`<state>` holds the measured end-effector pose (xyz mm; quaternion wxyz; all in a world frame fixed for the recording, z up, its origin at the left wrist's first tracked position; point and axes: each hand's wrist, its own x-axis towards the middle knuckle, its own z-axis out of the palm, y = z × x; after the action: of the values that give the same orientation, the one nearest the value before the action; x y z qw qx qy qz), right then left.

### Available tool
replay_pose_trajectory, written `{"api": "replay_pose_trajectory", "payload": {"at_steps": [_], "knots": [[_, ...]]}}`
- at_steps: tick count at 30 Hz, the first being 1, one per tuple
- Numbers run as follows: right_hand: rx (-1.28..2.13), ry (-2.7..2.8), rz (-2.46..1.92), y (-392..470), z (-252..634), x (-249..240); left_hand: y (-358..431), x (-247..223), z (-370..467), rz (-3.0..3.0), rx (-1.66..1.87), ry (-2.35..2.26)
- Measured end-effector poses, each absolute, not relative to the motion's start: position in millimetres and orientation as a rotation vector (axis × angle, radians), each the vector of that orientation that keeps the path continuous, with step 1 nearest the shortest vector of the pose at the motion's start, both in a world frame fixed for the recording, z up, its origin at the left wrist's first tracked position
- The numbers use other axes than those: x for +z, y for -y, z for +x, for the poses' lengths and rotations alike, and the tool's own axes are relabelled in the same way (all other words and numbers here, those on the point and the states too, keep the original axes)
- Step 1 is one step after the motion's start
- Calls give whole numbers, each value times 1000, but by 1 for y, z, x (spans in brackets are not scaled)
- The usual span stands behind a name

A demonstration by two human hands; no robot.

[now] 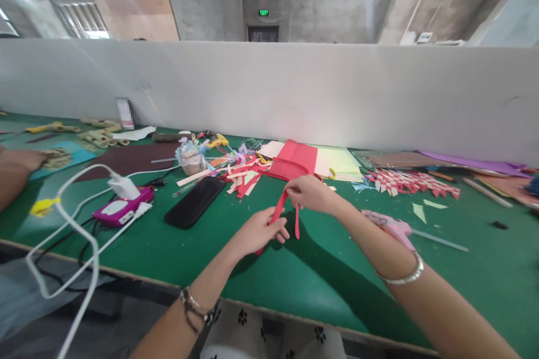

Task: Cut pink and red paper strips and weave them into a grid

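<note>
- The red paper strip (279, 211) hangs between the two hands above the green table (328, 280), its long axis running on a slant — upper end to the right and farther from the person, lower end to the left and nearer.
- The right hand (309, 193) is pinched shut on the strip's upper end, where the paper seems to fold over; a second, shorter tail of red drops straight down from those fingers, loose at its lower end.
- The left hand (257, 231) sits lower and closer to the body, fingers curled around the strip's lower part; the thumb and forefinger look closed on it, though the very tip of the paper is hidden behind the hand.
- So the strip lies up and to the right of the left hand's hold, and down and to the left of the right hand's — both hands are on it, neither nearer than the other.
- Just beyond the right hand lies a folded red sheet (295, 160) with pale yellow paper beside it, and to its left a pile of paper scraps (244, 174).
- A black phone (194, 202) lies flat to the left of the hands, well apart from the strip.
- At the far left edge another person's forearm (14, 171) rests on the table.
</note>
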<state>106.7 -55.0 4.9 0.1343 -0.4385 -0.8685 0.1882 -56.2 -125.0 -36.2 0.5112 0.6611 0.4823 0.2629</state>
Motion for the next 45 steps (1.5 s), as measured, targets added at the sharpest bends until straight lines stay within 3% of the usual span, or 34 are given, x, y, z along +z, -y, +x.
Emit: {"api": "replay_pose_trajectory", "payload": {"at_steps": [7,15,20,24,33,38,45], "knots": [[230,2283,-1644,14,98,-16,105,-46,-72,1905,500,-1684],[341,2145,-1741,-1,94,-43,84,-56,-84,1907,571,-1783],[439,1935,-1570,-4,105,-32,68,-57,-80,1899,860,-1781],[603,1766,-1357,9,118,-22,62,-51,-59,1858,982,-1580],[701,1501,-1039,53,134,-27,75,-45,-21,1207,708,-681],[613,1614,-912,68,140,-38,75,-51,-28,811,587,-629],[722,1620,-888,76,133,-48,84,-52,-20,984,573,-679]]}}
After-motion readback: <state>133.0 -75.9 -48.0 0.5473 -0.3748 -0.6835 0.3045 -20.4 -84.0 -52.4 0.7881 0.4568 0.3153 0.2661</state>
